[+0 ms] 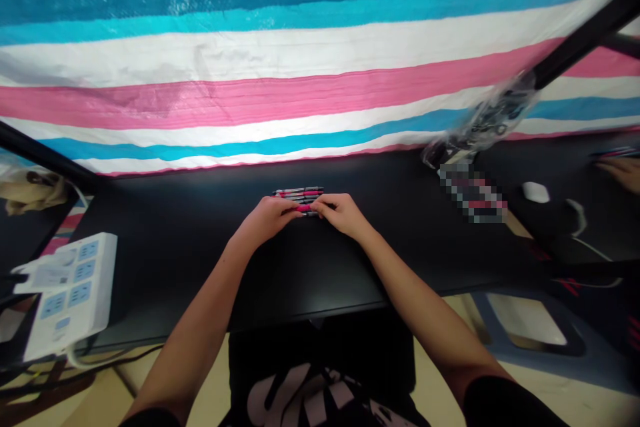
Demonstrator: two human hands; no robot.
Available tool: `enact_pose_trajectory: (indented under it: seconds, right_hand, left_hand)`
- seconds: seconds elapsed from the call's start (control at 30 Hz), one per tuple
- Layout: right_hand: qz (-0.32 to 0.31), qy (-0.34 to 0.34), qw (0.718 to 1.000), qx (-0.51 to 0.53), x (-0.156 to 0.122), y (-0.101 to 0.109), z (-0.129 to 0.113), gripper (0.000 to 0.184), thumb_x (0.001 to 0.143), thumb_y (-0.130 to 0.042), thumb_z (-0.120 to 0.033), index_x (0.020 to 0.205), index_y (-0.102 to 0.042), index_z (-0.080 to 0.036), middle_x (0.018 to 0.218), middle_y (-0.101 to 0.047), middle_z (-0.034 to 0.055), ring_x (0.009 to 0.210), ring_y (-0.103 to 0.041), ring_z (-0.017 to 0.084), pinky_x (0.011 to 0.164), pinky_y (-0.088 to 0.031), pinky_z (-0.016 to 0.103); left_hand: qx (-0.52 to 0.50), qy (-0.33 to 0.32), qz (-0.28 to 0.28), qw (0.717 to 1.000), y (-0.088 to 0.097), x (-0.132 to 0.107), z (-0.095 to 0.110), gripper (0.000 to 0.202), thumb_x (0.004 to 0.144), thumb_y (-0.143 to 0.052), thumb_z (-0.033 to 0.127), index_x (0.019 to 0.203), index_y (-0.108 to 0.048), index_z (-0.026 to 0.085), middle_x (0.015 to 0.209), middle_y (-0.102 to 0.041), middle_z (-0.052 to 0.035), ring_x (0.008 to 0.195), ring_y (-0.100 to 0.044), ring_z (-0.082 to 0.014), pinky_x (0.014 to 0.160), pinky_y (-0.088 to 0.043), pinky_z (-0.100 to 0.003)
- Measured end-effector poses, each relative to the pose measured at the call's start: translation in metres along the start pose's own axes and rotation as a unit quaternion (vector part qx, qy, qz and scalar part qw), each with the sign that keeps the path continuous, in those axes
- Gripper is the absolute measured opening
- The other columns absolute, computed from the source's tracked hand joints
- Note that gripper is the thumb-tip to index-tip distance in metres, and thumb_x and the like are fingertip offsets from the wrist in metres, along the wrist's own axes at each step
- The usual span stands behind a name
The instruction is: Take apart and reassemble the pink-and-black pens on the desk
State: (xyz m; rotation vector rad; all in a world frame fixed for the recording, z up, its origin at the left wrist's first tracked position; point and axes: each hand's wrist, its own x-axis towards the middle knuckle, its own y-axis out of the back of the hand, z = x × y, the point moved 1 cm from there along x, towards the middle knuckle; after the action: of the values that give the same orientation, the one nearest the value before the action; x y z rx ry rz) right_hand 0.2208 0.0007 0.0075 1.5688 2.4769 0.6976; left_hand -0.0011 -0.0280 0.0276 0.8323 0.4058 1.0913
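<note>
Several pens, some with pink parts and others grey or clear with dark ends, lie side by side in a small row on the black table. At the left end of the row, my left hand closes its thumb and fingers on the near pens. My right hand pinches the right end of the same near pens, close to a pink pen. Between them, my fingers cover part of the row, so which pens each hand touches is hard to make out.
A white power strip with a plug sits at the table's left edge. Striped sheeting hangs behind the black table. To the right are a plastic-wrapped item, a blurred-out object, a white case and another person's hand.
</note>
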Motion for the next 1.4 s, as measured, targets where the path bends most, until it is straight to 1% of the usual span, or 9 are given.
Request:
enact_pose_trajectory:
  seconds: [0.23, 0.33, 0.53, 0.7, 0.8, 1.0, 1.13, 1.23, 1.4]
  right_hand:
    - [0.019, 0.037, 0.999, 0.013, -0.0001, -0.0038, -0.004, 0.018, 0.09, -0.065, -0.038, 0.092, -0.07, -0.021, 0.086, -0.069, 0.0046, 0.078, -0.059, 0.019, 0.078, -0.047, 0.033]
    - [0.013, 0.021, 0.999, 0.033, -0.0001, -0.0015, -0.0027, 0.025, 0.086, -0.07, -0.042, 0.1, -0.068, -0.021, 0.085, -0.066, 0.0026, 0.075, -0.057, 0.018, 0.075, -0.047, 0.032]
    - [-0.033, -0.011, 0.999, -0.036, 0.0014, 0.0012, 0.0016, 0.041, 0.098, -0.052, -0.046, 0.068, -0.057, -0.019, 0.066, -0.056, 0.0008, 0.066, -0.05, 0.016, 0.067, -0.039, 0.03]
    - [-0.007, 0.002, 1.0, 0.011, 0.002, -0.0014, 0.001, 0.019, 0.088, -0.066, -0.038, 0.083, -0.06, -0.021, 0.078, -0.06, 0.0004, 0.072, -0.053, 0.017, 0.072, -0.044, 0.03]
    - [-0.017, -0.01, 0.999, 0.044, 0.001, -0.0013, -0.0007, 0.025, 0.083, -0.073, -0.04, 0.09, -0.058, -0.022, 0.083, -0.061, 0.0003, 0.073, -0.055, 0.016, 0.071, -0.046, 0.03]
    - [-0.049, -0.043, 0.998, -0.012, 0.0007, 0.0009, -0.0004, 0.035, 0.095, -0.056, -0.046, 0.071, -0.058, -0.02, 0.065, -0.056, -0.0003, 0.064, -0.05, 0.015, 0.064, -0.038, 0.03]
    - [-0.014, -0.022, 0.999, 0.02, 0.0017, 0.0, -0.0007, 0.021, 0.084, -0.07, -0.038, 0.082, -0.059, -0.021, 0.074, -0.057, -0.0017, 0.067, -0.05, 0.015, 0.066, -0.041, 0.029]
    - [-0.017, -0.024, 0.998, 0.054, 0.001, 0.0001, -0.0014, 0.024, 0.082, -0.073, -0.038, 0.091, -0.057, -0.022, 0.078, -0.058, -0.0021, 0.068, -0.052, 0.015, 0.067, -0.043, 0.029]
    - [-0.059, -0.038, 0.998, 0.003, 0.0005, 0.0019, 0.0006, 0.034, 0.096, -0.055, -0.045, 0.076, -0.064, -0.019, 0.066, -0.059, 0.0001, 0.064, -0.052, 0.015, 0.065, -0.039, 0.03]
  left_hand:
    - [-0.006, 0.049, 0.008, 0.999, 0.0052, -0.0003, -0.0021, 0.016, 0.091, -0.069, 0.033, 0.089, -0.077, 0.019, 0.073, -0.072, -0.0014, 0.067, -0.062, -0.0157, 0.065, -0.044, -0.027]
    - [0.016, 0.041, 0.01, 0.999, 0.0061, 0.0002, -0.0012, 0.016, 0.091, -0.069, 0.031, 0.085, -0.077, 0.019, 0.073, -0.072, -0.0027, 0.067, -0.061, -0.016, 0.066, -0.043, -0.028]
    - [0.052, 0.01, -0.005, 0.999, 0.0047, 0.0019, -0.0013, 0.014, 0.091, -0.068, 0.027, 0.083, -0.078, 0.019, 0.082, -0.076, -0.0053, 0.074, -0.065, -0.0185, 0.072, -0.046, -0.029]
    - [0.056, 0.02, -0.012, 0.998, 0.0044, 0.0017, -0.0039, 0.018, 0.093, -0.066, 0.029, 0.084, -0.079, 0.019, 0.079, -0.076, -0.0051, 0.07, -0.063, -0.0177, 0.068, -0.044, -0.028]
    - [0.05, 0.016, -0.009, 0.999, 0.0041, 0.0015, -0.0046, 0.019, 0.093, -0.066, 0.029, 0.084, -0.079, 0.02, 0.082, -0.077, -0.0057, 0.072, -0.065, -0.0186, 0.069, -0.045, -0.029]
    - [0.045, 0.006, -0.004, 0.999, 0.0025, 0.0017, -0.0025, 0.016, 0.093, -0.068, 0.027, 0.085, -0.079, 0.02, 0.083, -0.077, -0.0055, 0.074, -0.066, -0.0192, 0.072, -0.045, -0.03]
    - [0.042, 0.02, -0.003, 0.999, 0.004, 0.0009, -0.0031, 0.017, 0.094, -0.066, 0.029, 0.085, -0.079, 0.02, 0.079, -0.075, -0.0047, 0.071, -0.064, -0.0185, 0.07, -0.043, -0.029]
    - [0.033, 0.019, 0.001, 0.999, 0.0053, 0.0001, -0.003, 0.018, 0.094, -0.065, 0.028, 0.085, -0.078, 0.019, 0.08, -0.075, -0.0049, 0.071, -0.064, -0.018, 0.069, -0.043, -0.029]
    - [0.037, 0.009, -0.002, 0.999, 0.0036, 0.0005, -0.001, 0.015, 0.092, -0.066, 0.024, 0.082, -0.077, 0.019, 0.079, -0.075, -0.0043, 0.07, -0.063, -0.0173, 0.068, -0.043, -0.029]
